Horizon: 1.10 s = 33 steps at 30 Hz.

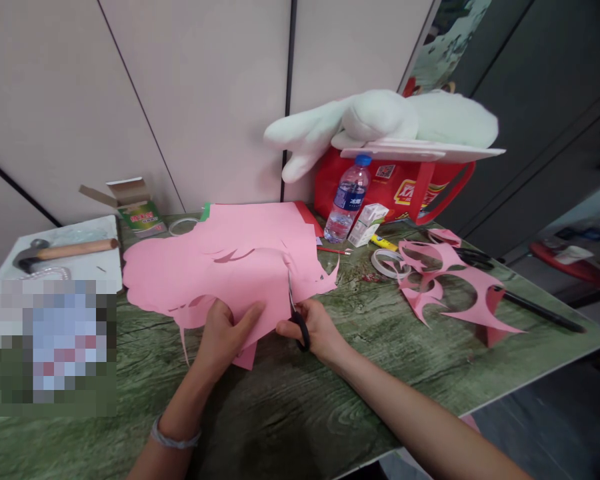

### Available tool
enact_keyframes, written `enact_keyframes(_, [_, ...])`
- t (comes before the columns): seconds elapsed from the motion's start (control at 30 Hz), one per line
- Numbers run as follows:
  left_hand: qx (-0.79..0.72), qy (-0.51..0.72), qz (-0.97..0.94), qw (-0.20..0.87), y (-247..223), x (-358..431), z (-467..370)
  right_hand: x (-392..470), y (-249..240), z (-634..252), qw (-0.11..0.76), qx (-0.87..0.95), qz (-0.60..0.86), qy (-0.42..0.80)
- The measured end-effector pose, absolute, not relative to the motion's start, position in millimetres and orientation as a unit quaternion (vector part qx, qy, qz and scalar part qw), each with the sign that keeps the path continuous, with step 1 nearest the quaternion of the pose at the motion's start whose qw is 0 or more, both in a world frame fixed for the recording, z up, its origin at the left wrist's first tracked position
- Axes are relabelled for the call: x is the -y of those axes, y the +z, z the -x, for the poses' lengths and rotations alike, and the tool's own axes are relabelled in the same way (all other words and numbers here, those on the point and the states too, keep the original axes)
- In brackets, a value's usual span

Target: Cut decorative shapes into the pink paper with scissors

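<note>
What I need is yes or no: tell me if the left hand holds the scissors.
No, the scissors are in the right hand.

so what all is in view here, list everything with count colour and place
pink paper: stack, count unclear, centre
scissors: one, black-handled, in right hand
paper scraps: several, pink, right
red pencil: one, beside paper
yellow tube: one, near carton
tape roll: one, whitish, beside scraps
bottle: one, clear, blue cap, by bag
carton: one, white, beside bottle
bag: one, red, back
plush toy: one, white, above bag
black rod: one, far right
open box: one, green-red, back left
hammer: one, wooden handle, left
table: one, green, beneath
blurred patch: left, unreadable
left hand: one, bare, on paper
right hand: one, bare, holding scissors
</note>
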<state>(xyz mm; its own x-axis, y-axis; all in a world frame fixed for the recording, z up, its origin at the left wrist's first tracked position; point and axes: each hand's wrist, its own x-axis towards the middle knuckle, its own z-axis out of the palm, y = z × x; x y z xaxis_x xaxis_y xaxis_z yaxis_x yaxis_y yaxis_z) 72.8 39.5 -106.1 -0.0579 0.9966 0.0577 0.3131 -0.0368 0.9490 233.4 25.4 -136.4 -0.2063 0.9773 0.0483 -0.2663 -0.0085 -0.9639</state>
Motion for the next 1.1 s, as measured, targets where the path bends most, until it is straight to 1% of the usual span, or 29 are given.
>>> enact_keyframes(0.17, [-0.565,0.450,-0.574,0.385,-101.7,-40.4,-74.0,-25.5,-137.4,-233.0,0.514,0.481,0.365,0.609])
enact_keyframes(0.37, [-0.595,0.432,-0.576,0.357,-105.3,-40.0,-72.1,-26.1,-138.5,-233.5,0.514,0.473,0.371,0.613])
enact_keyframes(0.53, [-0.595,0.427,-0.578,0.360,-104.4,-40.0,-71.0,-25.8,-140.2,-233.5,0.512,0.478,0.370,0.610])
enact_keyframes(0.83, [-0.584,0.416,-0.600,0.355,-103.5,-41.3,-69.7,-24.4,-135.8,-231.7,0.539,0.455,0.341,0.621])
enact_keyframes(1.1, [-0.598,0.400,-0.600,0.350,-109.3,-42.7,-66.2,-24.2,-135.9,-232.0,0.528,0.461,0.372,0.608])
